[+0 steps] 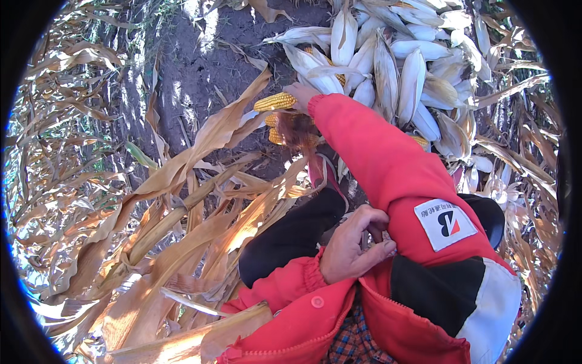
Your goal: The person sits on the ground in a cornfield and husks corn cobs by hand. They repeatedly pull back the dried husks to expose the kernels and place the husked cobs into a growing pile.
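My right hand is stretched forward, closed around the end of a husked yellow corn cob. Below that cob lie more bare yellow cobs, partly covered by blurred brown corn silk. Just right of the hand begins a heap of corn ears in pale husks, a few with yellow kernels showing. My left hand is near my lap, in front of the red jacket, thumb and fingers apart and curled. Whether something small lies behind its fingers cannot be told.
Dry corn stalks and long brown leaves cross the left and lower left, close to my left arm. Bare soil shows at the upper left. My bent knee in black trousers is below the cobs. Standing dry plants line the right side.
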`<action>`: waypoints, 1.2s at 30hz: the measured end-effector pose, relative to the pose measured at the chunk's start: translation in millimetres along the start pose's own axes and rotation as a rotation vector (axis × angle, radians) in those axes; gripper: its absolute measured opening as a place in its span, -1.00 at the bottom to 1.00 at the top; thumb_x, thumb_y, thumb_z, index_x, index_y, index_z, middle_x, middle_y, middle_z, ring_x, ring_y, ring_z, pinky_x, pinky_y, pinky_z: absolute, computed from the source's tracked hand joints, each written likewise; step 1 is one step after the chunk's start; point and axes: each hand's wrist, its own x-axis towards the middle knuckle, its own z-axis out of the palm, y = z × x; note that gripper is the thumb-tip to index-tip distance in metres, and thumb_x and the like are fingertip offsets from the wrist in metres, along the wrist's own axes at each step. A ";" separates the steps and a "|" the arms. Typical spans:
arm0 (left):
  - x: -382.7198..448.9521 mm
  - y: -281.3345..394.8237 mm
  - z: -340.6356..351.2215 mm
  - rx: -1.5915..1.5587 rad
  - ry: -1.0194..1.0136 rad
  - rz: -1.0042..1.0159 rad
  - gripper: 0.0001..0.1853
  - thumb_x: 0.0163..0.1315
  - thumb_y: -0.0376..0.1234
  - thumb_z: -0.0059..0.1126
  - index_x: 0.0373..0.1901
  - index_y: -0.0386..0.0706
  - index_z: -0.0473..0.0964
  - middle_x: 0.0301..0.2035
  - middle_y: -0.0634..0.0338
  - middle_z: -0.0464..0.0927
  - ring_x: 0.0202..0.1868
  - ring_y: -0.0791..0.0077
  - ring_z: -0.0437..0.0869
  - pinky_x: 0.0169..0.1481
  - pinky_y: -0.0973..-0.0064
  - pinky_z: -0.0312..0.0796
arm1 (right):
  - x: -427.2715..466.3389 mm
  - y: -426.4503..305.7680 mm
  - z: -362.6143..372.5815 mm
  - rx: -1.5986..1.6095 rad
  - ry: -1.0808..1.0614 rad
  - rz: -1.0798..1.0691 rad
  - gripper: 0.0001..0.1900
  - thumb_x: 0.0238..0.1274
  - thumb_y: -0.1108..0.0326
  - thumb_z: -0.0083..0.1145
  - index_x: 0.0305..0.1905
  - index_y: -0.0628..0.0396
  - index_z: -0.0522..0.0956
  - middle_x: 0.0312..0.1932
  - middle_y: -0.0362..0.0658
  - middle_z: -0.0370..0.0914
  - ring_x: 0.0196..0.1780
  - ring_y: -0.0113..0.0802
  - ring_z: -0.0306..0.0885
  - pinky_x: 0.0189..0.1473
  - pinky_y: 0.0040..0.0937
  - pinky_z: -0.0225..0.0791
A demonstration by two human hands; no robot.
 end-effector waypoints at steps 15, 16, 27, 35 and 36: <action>-14.5 14.6 23.0 -0.060 -0.241 0.027 -0.67 0.18 -0.38 0.18 -0.08 -0.33 0.37 -0.23 0.10 0.47 -0.31 0.49 0.55 -0.14 0.56 0.38 | -167.8 14.4 -94.8 0.181 0.111 0.281 -0.80 0.18 0.45 0.01 -0.09 0.12 0.52 -0.39 -0.08 0.58 -0.33 -0.22 0.57 -0.22 -0.33 0.43; -14.7 15.8 27.6 -0.059 -0.264 0.019 -0.68 0.18 -0.38 0.18 -0.09 -0.33 0.37 -0.23 0.10 0.47 -0.31 0.50 0.55 -0.14 0.56 0.38 | -190.6 36.1 -103.4 0.435 0.145 0.380 -0.80 0.19 0.43 0.03 -0.10 0.13 0.53 -0.39 -0.09 0.59 -0.37 -0.33 0.54 -0.26 -0.38 0.42; -0.7 9.9 69.7 0.270 -0.397 0.077 -0.71 0.11 -0.33 0.22 -0.21 -0.28 0.39 -0.31 0.05 0.47 -0.33 0.27 0.59 -0.22 0.43 0.42 | -388.9 142.6 -148.1 0.106 0.331 0.821 -0.87 0.11 0.35 0.15 -0.25 0.11 0.57 -0.49 -0.19 0.57 -0.48 -0.42 0.52 -0.37 -0.44 0.41; 9.9 -8.6 94.2 0.480 -0.660 -0.015 -0.69 0.15 -0.21 0.17 -0.26 -0.26 0.40 -0.33 -0.01 0.48 -0.28 0.08 0.56 -0.21 0.31 0.40 | -356.1 111.8 -74.7 -0.484 0.152 0.509 -0.56 0.02 0.36 0.16 0.07 0.07 0.38 0.07 -0.05 0.44 0.15 -0.11 0.39 0.13 -0.24 0.30; 11.6 -12.3 95.2 0.499 -0.639 -0.004 -0.70 0.15 -0.23 0.19 -0.25 -0.27 0.40 -0.34 0.01 0.47 -0.30 0.14 0.57 -0.22 0.35 0.41 | -350.4 120.6 -66.5 -0.569 0.146 0.545 -0.52 0.01 0.37 0.16 0.10 0.09 0.35 0.12 -0.04 0.39 0.20 -0.11 0.34 0.17 -0.23 0.26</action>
